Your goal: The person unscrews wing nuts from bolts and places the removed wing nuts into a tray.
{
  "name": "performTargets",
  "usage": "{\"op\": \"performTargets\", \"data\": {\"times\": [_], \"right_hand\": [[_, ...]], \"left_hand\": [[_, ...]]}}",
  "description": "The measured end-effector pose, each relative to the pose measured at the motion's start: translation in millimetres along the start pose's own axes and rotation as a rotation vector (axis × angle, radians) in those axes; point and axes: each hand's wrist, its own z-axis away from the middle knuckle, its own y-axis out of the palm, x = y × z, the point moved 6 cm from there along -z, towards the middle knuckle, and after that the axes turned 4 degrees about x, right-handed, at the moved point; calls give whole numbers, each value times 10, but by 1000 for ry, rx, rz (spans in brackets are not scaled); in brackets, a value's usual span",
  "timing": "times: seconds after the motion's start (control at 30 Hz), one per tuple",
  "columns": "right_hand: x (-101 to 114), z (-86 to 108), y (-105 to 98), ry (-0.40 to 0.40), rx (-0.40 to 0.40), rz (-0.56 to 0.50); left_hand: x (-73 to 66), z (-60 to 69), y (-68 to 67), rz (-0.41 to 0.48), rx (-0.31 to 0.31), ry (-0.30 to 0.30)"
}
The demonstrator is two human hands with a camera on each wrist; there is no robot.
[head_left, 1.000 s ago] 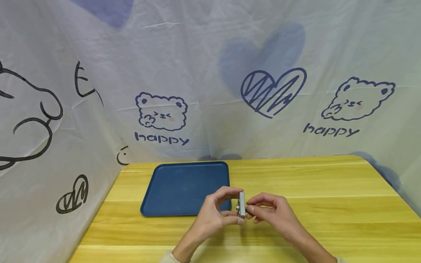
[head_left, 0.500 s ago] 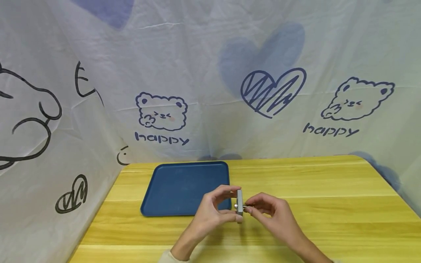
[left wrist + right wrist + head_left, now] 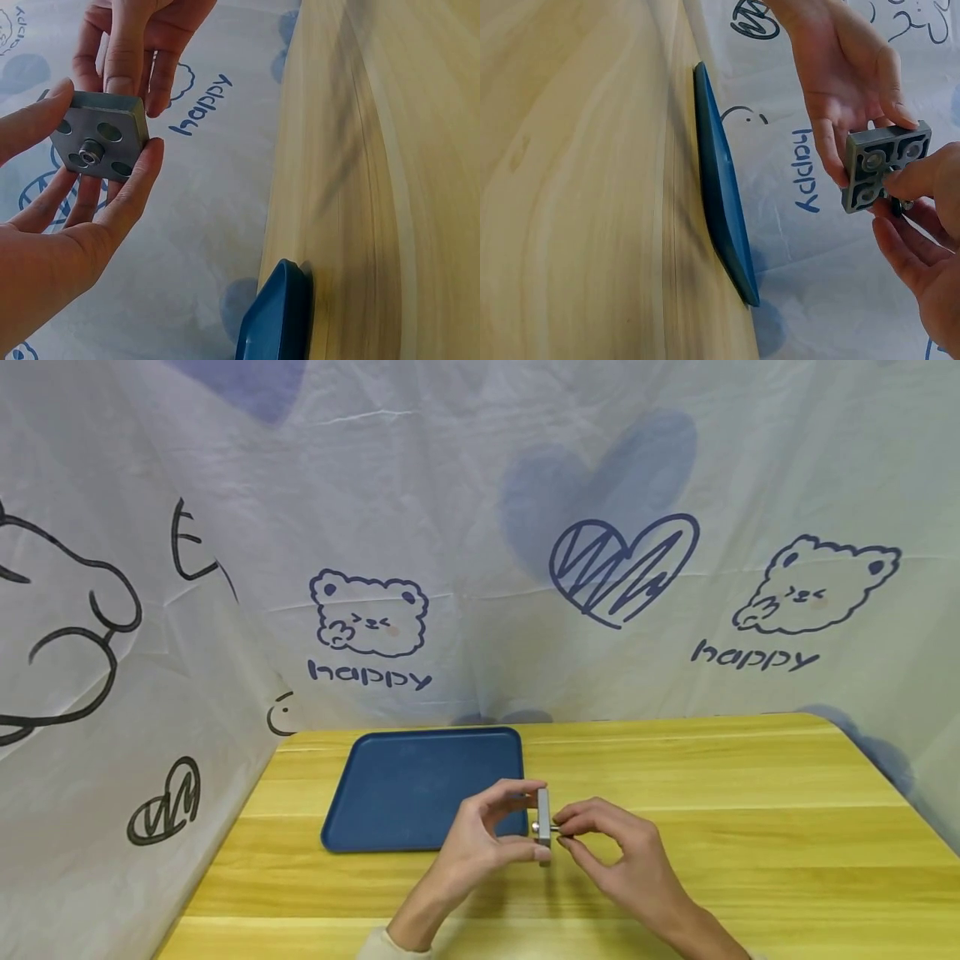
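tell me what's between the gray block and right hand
A thin metal shaft shows between the gray block and the right hand in the head view.

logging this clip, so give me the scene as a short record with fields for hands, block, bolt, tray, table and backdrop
left hand: left hand, gripping the block by its edges
right hand: right hand, pinching the bolt's shaft end
block: gray block, square, with holes, held above the table
bolt: bolt, through the block, head facing left
tray: blue tray, flat on the table
table: wooden table
backdrop: printed cloth
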Motion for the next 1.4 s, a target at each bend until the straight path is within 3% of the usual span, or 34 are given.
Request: {"op": "performTargets", "data": {"times": [0.17, 0.4, 0.6, 0.8, 1.13, 1.4], "right_hand": [[-3, -4, -5, 23, 18, -1], [-101, -6, -45, 213, 29, -143], [-233, 12, -61, 457, 29, -293], [-353, 71, 15, 702, 138, -502], [-421, 148, 82, 821, 220, -737], [-422, 143, 72, 798, 202, -710]], "left_hand": [[-3, -1, -2, -1, -3, -6], [2, -4, -1, -2, -6, -11], [-4, -4, 11, -28, -5, -2], [-7, -12, 43, -46, 1, -2], [-11, -20, 76, -96, 9, 7], [-8, -20, 80, -108, 4, -8]]}}
